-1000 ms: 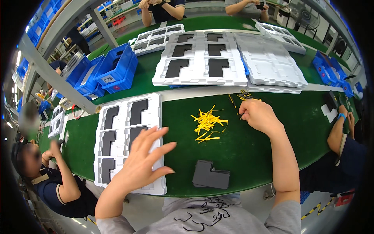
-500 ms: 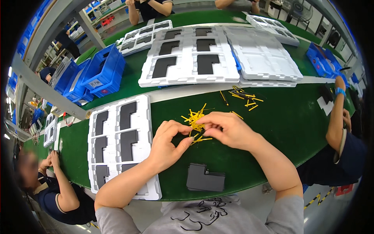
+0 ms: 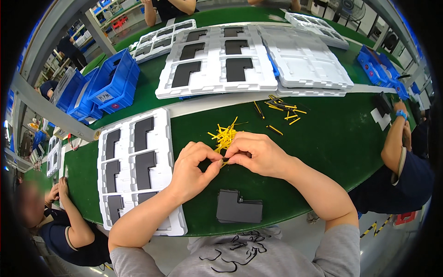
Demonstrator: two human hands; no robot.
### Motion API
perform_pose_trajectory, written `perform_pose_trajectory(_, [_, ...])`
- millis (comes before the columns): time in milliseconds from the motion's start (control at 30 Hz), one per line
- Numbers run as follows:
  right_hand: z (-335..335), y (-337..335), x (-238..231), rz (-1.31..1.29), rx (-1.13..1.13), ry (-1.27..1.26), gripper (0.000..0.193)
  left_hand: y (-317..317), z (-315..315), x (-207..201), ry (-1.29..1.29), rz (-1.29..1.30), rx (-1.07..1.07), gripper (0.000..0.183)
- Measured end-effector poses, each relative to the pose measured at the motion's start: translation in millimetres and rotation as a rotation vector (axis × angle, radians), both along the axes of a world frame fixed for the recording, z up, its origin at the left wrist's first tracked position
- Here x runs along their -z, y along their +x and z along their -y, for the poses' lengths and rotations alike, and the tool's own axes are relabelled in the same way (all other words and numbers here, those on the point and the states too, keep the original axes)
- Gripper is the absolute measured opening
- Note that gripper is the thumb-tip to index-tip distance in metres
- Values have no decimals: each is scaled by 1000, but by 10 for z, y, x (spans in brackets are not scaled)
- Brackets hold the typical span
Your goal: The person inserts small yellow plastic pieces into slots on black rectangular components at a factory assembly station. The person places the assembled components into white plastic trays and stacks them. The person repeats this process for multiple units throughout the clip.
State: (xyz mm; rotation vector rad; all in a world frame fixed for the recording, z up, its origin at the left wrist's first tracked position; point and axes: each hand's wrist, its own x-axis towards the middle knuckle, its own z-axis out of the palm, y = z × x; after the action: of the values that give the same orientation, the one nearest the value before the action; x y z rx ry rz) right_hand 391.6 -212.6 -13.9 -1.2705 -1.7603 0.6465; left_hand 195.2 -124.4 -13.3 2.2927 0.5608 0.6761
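Observation:
Both hands meet over the green table, fingertips almost touching. My left hand [image 3: 191, 168] is closed in a pinch on one end of a small thin strip [image 3: 225, 161], dark with some yellow. Pinching its other end is my right hand [image 3: 260, 154]; the fingers hide most of the strip. Just beyond the fingertips lies a loose heap of yellow strips [image 3: 224, 135]. Closer to my body rests a small stack of dark grey L-shaped flat pieces [image 3: 239, 207], untouched. Farther off to the right are scattered black-and-yellow strips [image 3: 282, 106].
A white moulded tray [image 3: 167, 143] with dark L-shaped pieces lies left, under my left forearm. Stacked white trays [image 3: 307, 60] stand across the table, beside another filled tray [image 3: 212, 55]. Blue bins [image 3: 110, 83] sit at the far left. Co-workers are at both sides and opposite.
My hands have come together and drawn slightly toward me from the yellow heap. Both now pinch one strip. The whole view has shifted a little.

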Motion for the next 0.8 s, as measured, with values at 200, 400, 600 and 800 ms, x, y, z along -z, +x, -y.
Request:
perform_pose_trajectory(200, [-12, 1, 38, 28, -25, 5, 8, 5, -6, 60, 53, 13, 16, 7])
perform_pose_trajectory(400, [-23, -34, 83, -101, -55, 161, 7, 13, -12, 46, 88, 8, 6, 8])
perform_pose_trajectory(600, [-38, 26, 52, -144, 24, 138, 7, 14, -34, 82, 141, -18, -85, 7])
perform_pose_trajectory(800, [-36, 18, 7, -123, -1, 86, 7, 7, -14, 28, 179, -80, -73, 9])
